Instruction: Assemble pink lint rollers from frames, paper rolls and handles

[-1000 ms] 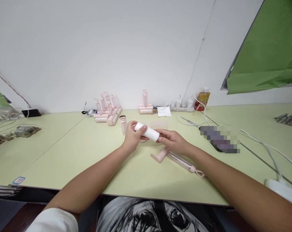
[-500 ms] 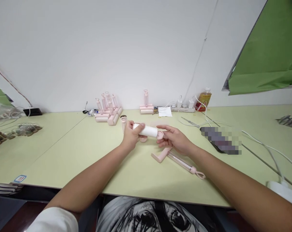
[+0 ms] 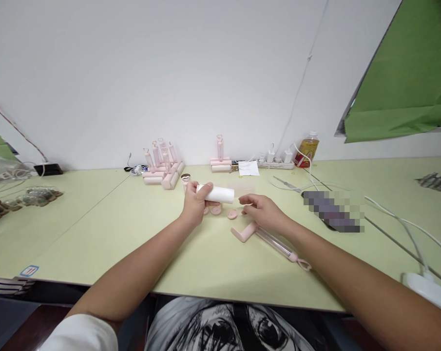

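Observation:
A white roll (image 3: 220,194) lies nearly level in my left hand (image 3: 196,204), whose fingers and thumb are closed round its left end. To the right of the roll's free end, my right hand (image 3: 261,210) is apart from it, fingers loosely spread and holding nothing. Below the roll, small pink round caps (image 3: 232,214) rest on the table. A pink L-shaped handle (image 3: 245,231) joined to a clear tube (image 3: 275,243) with a looped pink end lies under my right hand and forearm.
Pink roller pieces with upright clear handles (image 3: 164,170) stand by the wall, with another set (image 3: 220,165) right of them. A power strip (image 3: 277,165), a bottle (image 3: 307,150), scissors (image 3: 286,183) and a blurred dark object (image 3: 332,212) are on the right. Cables cross there.
The pink round cap at the roll's right end is now on the table below it. My right hand has let go and moved slightly right; my left hand and the roll have shifted slightly left.

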`<state>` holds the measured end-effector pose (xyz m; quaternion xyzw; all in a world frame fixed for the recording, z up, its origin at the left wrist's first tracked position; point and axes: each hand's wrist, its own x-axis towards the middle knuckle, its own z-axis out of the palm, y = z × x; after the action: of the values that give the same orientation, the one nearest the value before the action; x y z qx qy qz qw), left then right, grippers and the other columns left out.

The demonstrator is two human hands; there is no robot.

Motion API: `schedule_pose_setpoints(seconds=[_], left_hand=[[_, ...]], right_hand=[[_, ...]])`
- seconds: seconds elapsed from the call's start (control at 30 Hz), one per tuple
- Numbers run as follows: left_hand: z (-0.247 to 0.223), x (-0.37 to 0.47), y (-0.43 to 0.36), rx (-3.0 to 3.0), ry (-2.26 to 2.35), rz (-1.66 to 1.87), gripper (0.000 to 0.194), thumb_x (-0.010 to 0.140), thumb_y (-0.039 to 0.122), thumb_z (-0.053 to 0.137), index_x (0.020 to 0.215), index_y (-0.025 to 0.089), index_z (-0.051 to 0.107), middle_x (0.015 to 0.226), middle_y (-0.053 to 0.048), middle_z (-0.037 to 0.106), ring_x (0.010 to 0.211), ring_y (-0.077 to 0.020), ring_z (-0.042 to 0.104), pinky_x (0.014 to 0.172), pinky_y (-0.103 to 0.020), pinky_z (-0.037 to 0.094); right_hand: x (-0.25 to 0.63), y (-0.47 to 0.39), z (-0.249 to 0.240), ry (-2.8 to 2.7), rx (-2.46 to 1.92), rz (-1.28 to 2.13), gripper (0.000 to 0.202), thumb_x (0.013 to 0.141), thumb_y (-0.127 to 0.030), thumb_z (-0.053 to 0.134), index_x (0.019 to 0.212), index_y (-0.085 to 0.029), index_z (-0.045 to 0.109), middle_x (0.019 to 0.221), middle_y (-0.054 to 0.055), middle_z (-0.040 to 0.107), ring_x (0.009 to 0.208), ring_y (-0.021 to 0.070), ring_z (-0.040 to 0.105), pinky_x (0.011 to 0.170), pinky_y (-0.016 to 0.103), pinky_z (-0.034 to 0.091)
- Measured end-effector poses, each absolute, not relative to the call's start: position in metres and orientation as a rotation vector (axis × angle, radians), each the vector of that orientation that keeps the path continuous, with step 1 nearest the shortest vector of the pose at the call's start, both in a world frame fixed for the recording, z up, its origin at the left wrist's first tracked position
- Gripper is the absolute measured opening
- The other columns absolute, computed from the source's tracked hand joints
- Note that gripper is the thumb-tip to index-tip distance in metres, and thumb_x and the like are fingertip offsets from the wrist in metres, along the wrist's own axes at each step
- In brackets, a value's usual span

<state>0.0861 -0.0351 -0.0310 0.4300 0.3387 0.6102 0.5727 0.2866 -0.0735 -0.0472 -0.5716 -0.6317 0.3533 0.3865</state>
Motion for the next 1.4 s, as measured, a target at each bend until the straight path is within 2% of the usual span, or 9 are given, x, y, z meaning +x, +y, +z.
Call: schedule_pose_setpoints(seconds=[0.1,0.2,0.27,0.37,0.47,0.7,0.87,1.03,1.4], left_hand=[[-0.032,0.091,-0.04,0.995,0.8,1.4,0.058,0.06,0.038,0.079,0.089,0.023,0.031,0.086,0.002,0.052,0.074,-0.0166,0.064,0.045,-0.027,0.057],[-0.036,0.097,-0.044,1.023,0.839,1.346,0.054,0.063,0.044,0.077,0.087,0.022,0.033,0.085,0.002,0.052,0.07,-0.0141,0.063,0.043,-0.022,0.053],[-0.039,0.1,-0.045,1.049,0.913,1.296,0.049,0.07,0.054,0.069,0.086,0.021,0.036,0.075,0.003,0.051,0.056,-0.0109,0.058,0.036,-0.018,0.044],[-0.039,0.101,-0.047,1.025,0.969,1.193,0.046,0.079,0.064,0.053,0.084,0.022,0.038,0.058,0.008,0.039,0.035,-0.0046,0.036,0.029,-0.014,0.021],[-0.034,0.101,-0.051,1.004,0.935,1.097,0.045,0.076,0.061,0.059,0.08,0.022,0.036,0.057,0.01,0.035,0.034,-0.0021,0.025,0.032,-0.014,0.011],[-0.034,0.101,-0.048,1.178,1.036,1.005,0.026,0.076,0.04,0.053,0.065,0.021,0.038,0.049,0.008,0.028,0.036,-0.0057,0.023,0.036,-0.016,0.012],[-0.042,0.104,-0.043,1.475,1.057,0.873,0.007,0.071,0.028,0.049,0.068,0.021,0.048,0.052,0.004,0.042,0.042,-0.0099,0.035,0.038,-0.019,0.025],[-0.042,0.112,-0.041,2.075,1.104,0.861,0.01,0.075,0.027,0.052,0.08,0.021,0.058,0.076,-0.002,0.064,0.068,-0.017,0.057,0.059,-0.026,0.042],[-0.04,0.157,-0.009,2.527,1.271,0.467,0.019,0.07,0.016,0.057,0.085,0.021,0.069,0.088,-0.009,0.072,0.086,-0.028,0.065,0.077,-0.035,0.046]], right_hand=[[0.284,-0.078,-0.045,-1.672,-1.248,0.95,0.048,0.078,-0.029,0.064,0.125,-0.024,0.055,0.116,0.009,0.063,0.083,0.0176,0.066,0.06,0.027,0.055],[0.279,-0.083,-0.045,-1.693,-1.079,1.054,0.058,0.077,-0.038,0.068,0.13,-0.025,0.048,0.107,0.007,0.063,0.081,0.0181,0.064,0.052,0.025,0.054],[0.278,-0.084,-0.045,-1.663,-1.043,1.024,0.052,0.076,-0.038,0.068,0.123,-0.022,0.052,0.093,0.004,0.062,0.073,0.0166,0.062,0.052,0.026,0.055],[0.28,-0.082,-0.04,-1.556,-1.015,0.934,0.045,0.077,-0.039,0.066,0.116,-0.02,0.054,0.083,0.002,0.058,0.064,0.0139,0.058,0.05,0.027,0.054],[0.286,-0.08,-0.032,-1.456,-1.008,0.821,0.045,0.077,-0.042,0.064,0.115,-0.02,0.054,0.079,0.0,0.055,0.062,0.0141,0.056,0.047,0.027,0.053],[0.313,-0.061,-0.029,-1.3,-1.196,0.455,0.042,0.077,-0.045,0.062,0.11,-0.019,0.057,0.071,-0.001,0.053,0.06,0.0156,0.053,0.045,0.027,0.048],[0.341,-0.041,-0.035,-1.243,-1.406,0.184,0.036,0.076,-0.047,0.062,0.097,-0.017,0.062,0.07,0.001,0.058,0.061,0.0169,0.052,0.057,0.031,0.046],[0.355,-0.024,-0.044,-1.316,-1.574,-0.041,0.036,0.073,-0.045,0.062,0.095,-0.017,0.064,0.079,0.005,0.061,0.07,0.0205,0.053,0.07,0.034,0.043],[0.359,-0.008,-0.062,-1.398,-1.67,0.003,0.039,0.073,-0.045,0.062,0.1,-0.017,0.065,0.09,0.007,0.057,0.078,0.0217,0.054,0.078,0.036,0.043]])
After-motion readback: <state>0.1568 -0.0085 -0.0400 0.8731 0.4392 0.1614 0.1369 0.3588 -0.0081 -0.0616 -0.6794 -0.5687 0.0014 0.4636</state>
